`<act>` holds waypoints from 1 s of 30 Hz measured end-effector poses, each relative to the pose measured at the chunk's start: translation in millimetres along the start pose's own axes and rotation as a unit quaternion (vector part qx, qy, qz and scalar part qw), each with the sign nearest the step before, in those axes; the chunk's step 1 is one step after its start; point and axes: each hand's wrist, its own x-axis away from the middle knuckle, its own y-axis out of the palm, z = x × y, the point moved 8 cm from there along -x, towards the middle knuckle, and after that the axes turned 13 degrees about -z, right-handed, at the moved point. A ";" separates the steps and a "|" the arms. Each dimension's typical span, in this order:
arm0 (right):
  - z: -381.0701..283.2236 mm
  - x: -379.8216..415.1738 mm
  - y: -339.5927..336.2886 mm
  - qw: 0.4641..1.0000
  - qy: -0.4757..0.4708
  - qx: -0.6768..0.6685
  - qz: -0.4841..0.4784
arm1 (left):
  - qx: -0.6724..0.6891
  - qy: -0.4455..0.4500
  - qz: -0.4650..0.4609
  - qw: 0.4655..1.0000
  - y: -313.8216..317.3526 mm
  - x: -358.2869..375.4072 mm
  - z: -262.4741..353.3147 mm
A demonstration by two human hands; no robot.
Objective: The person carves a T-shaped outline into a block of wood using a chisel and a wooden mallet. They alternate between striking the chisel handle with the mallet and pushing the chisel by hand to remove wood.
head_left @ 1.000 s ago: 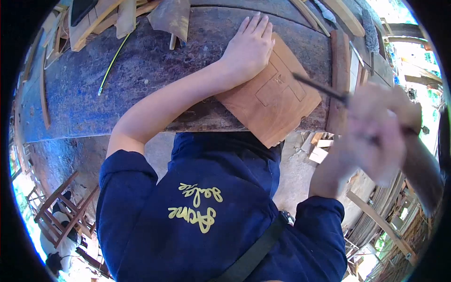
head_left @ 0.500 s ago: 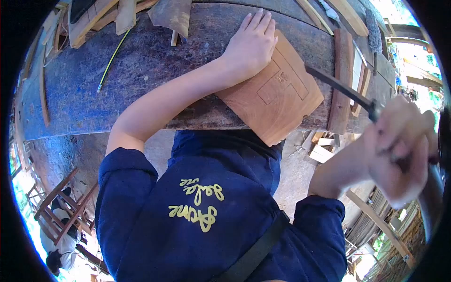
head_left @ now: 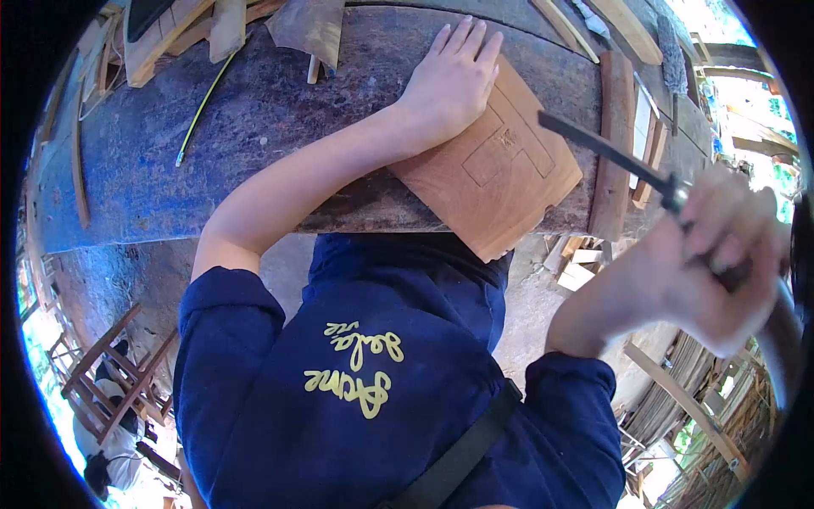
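My left hand (head_left: 448, 89) lies flat with fingers stretched out, on the upper left part of a brown wooden board (head_left: 517, 191). The board rests slanted on the workbench, its lower corner jutting past the front edge. An angular outline and a small scribble are marked on its face. On the right, my slightly blurred right hand (head_left: 721, 254) is closed around the end of a long, narrow, dark metal tool (head_left: 606, 151). The tool slants up to the left, and its blunt tip overlaps the board's right edge in this view. My fingers hide its grip.
The dark, worn workbench (head_left: 254, 127) carries a yellow-and-black strip (head_left: 203, 110) at left and a wooden bar (head_left: 612, 144) right of the board. Wood offcuts (head_left: 174, 38) lie along the back. A wooden frame (head_left: 119, 373) stands at lower left, near another person (head_left: 114, 441).
My right hand and the metal tool have shifted slightly, the tool's tip moving a little left and up over the board. My left hand and the board have stayed nearly still.
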 end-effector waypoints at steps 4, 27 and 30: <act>27.7 -7.1 54.9 0.953 0.096 -0.242 0.155 | 0.018 0.014 0.007 1.000 -2.9 -1.0 1.3; -4.8 -22.4 -4.9 0.933 -0.062 -0.252 -0.250 | 0.041 0.012 0.007 0.999 0.3 0.9 -1.5; 23.8 3.2 56.8 0.966 0.088 -0.135 0.202 | 0.035 0.016 0.005 0.999 1.4 -1.3 -1.1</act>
